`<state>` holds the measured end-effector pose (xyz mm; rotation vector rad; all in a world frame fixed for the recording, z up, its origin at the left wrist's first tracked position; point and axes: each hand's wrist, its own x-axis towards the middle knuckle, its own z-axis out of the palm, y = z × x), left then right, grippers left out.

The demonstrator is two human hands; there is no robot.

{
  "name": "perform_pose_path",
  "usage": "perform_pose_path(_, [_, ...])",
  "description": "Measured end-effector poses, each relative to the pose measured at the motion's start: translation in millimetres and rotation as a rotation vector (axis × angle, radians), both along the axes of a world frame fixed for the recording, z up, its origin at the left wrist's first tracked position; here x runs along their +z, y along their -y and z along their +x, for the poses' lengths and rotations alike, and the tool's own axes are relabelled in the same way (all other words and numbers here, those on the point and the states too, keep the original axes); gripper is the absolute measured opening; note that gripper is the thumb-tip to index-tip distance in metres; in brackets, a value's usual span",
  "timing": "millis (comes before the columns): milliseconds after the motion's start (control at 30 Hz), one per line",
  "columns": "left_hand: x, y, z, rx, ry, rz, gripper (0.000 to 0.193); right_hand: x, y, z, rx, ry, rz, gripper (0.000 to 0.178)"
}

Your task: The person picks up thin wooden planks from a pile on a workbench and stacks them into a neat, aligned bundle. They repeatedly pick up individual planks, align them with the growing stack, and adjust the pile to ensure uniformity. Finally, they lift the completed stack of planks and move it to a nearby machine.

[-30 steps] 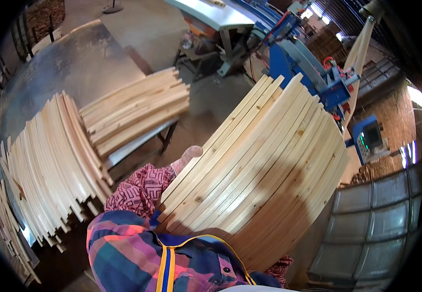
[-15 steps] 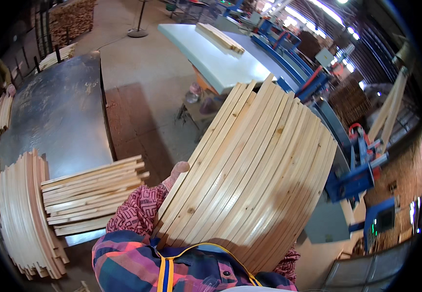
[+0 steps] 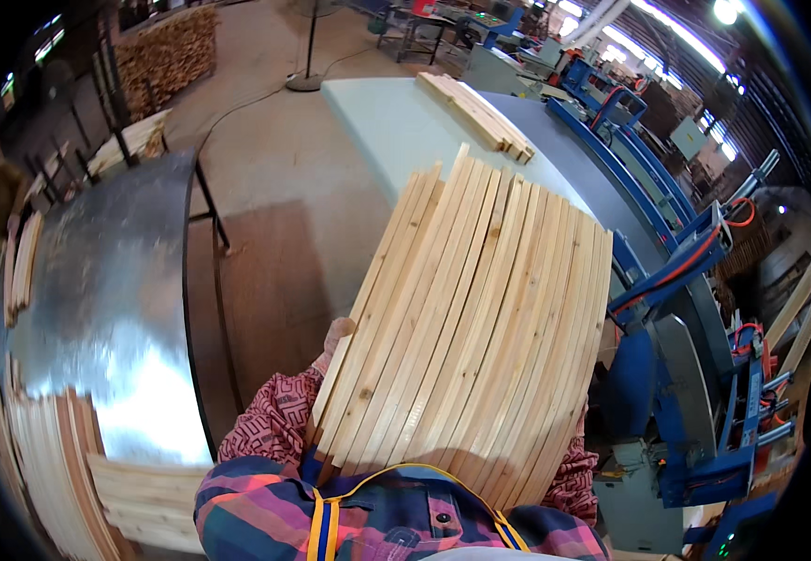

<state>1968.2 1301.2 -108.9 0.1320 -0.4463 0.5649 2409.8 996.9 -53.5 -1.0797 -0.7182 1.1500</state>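
Observation:
A wide bundle of pale wooden strips [image 3: 466,327] lies side by side against my front, tilted away from me, its far ends uneven. My left hand [image 3: 337,337] supports the bundle's left edge; its thumb shows against the outermost strip, and the other fingers are hidden beneath. Over on the right, only a patterned red sleeve [image 3: 578,472] comes into sight, and my right hand is hidden behind the wood. A matching sleeve [image 3: 270,416] covers my left forearm.
Ahead stands a pale-topped table [image 3: 368,117] with a small stack of strips [image 3: 480,117]. Blue machine frames [image 3: 676,224] rise to the right. At left is a shiny metal table [image 3: 115,280], with more stacked strips [image 3: 55,458] at its near end. A pole stand [image 3: 304,82] stands farther off.
My view has shifted with my body, bringing the pale table and blue machine closer. The bundle remains in my arms, now held slightly more upright in view.

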Motion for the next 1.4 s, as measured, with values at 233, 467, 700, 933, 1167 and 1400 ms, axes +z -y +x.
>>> perform_pose_path(233, [11,-208,-4,-0.099,-0.103,0.018,0.048,-13,-171,-37,0.001,-0.045,0.176,0.051])
perform_pose_path(467, [31,-358,-15,-0.047,-0.285,0.105,0.047,-12,-268,-77,-0.259,-0.127,0.234,0.055])
perform_pose_path(700, [41,-469,-4,0.229,-0.779,0.485,0.046,37,-335,-138,-0.43,-0.243,-0.003,0.059])
perform_pose_path(933, [26,-600,25,0.281,-1.142,1.099,0.046,21,-370,-183,-0.616,0.031,-0.158,0.058])
perform_pose_path(1167, [63,-634,56,-0.019,-0.983,0.824,0.048,31,-395,-250,-0.86,0.036,-0.298,0.058])
perform_pose_path(1400, [113,-691,64,-0.259,-1.167,1.602,0.048,37,-430,-284,-1.01,-0.009,-0.334,0.058])
